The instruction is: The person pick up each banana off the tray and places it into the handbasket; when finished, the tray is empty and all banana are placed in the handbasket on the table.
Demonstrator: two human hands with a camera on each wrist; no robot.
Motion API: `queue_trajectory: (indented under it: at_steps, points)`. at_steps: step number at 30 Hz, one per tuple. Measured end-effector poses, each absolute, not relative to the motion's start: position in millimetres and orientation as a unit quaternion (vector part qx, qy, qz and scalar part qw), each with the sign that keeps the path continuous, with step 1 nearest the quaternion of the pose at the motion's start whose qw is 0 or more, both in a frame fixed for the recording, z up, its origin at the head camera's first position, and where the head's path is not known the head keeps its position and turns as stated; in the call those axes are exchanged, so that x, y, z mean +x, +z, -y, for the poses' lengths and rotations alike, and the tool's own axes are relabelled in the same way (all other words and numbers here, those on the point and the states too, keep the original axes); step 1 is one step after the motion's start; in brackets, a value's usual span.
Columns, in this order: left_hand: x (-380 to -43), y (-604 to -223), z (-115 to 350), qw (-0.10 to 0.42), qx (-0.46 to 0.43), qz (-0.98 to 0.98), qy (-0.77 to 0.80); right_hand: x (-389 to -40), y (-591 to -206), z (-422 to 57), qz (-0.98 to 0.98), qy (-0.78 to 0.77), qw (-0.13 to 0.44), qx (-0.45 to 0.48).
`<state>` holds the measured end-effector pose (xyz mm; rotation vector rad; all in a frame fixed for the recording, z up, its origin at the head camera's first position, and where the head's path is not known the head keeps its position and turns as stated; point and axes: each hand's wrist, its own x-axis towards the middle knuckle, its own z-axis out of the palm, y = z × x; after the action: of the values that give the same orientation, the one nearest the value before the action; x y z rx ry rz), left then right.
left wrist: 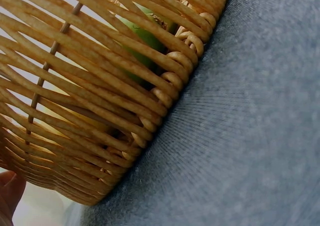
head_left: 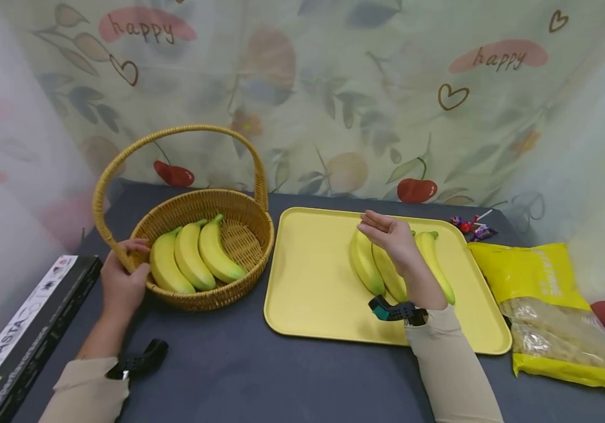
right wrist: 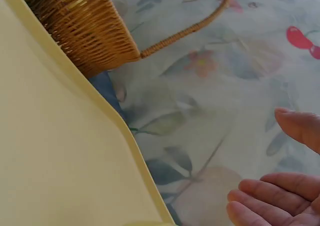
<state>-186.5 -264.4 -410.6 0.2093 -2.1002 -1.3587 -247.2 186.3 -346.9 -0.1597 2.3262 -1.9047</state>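
A wicker basket (head_left: 249, 296) with a tall arched handle stands left of centre, and three bananas (head_left: 188, 258) lie inside it. My left hand (head_left: 124, 279) grips its left side where the handle meets the rim; the left wrist view shows a fingertip (left wrist: 11, 188) against the weave. More bananas (head_left: 364, 264) lie side by side on a yellow tray (head_left: 307, 282) to the right. Over them hovers my right hand (head_left: 394, 241), fingers extended and partly covering them in the head view. In the right wrist view its palm (right wrist: 295, 206) holds nothing, thumb apart from the fingers.
A black pasta box (head_left: 27, 329) lies along the left edge. Right of the tray are a yellow bag (head_left: 556, 311) with a clear window and some wrapped lollipops (head_left: 474, 228). A printed curtain (head_left: 323, 100) hangs behind the dark table (head_left: 260, 382).
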Motion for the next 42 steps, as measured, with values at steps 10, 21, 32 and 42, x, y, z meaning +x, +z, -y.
queue_trajectory:
  at_steps: [10, 21, 32, 42]
  points:
    - [-185, -410, 266, 0.311, 0.081, 0.800, -0.507, -258, -368, -184, -0.803, -0.596, 0.019, -0.012]
    - [-185, -410, 266, 0.306, 0.077, 0.802, -0.507, -265, -392, -173, -0.851, -0.523, 0.024, -0.023]
    - [-184, -412, 268, 0.307, 0.084, 0.805, -0.501, -262, -393, -165, -0.864, -0.502, 0.022, -0.043]
    - [-185, -411, 265, 0.310, 0.073, 0.803, -0.504, -261, -401, -156, -0.877, -0.476, 0.026, -0.055]
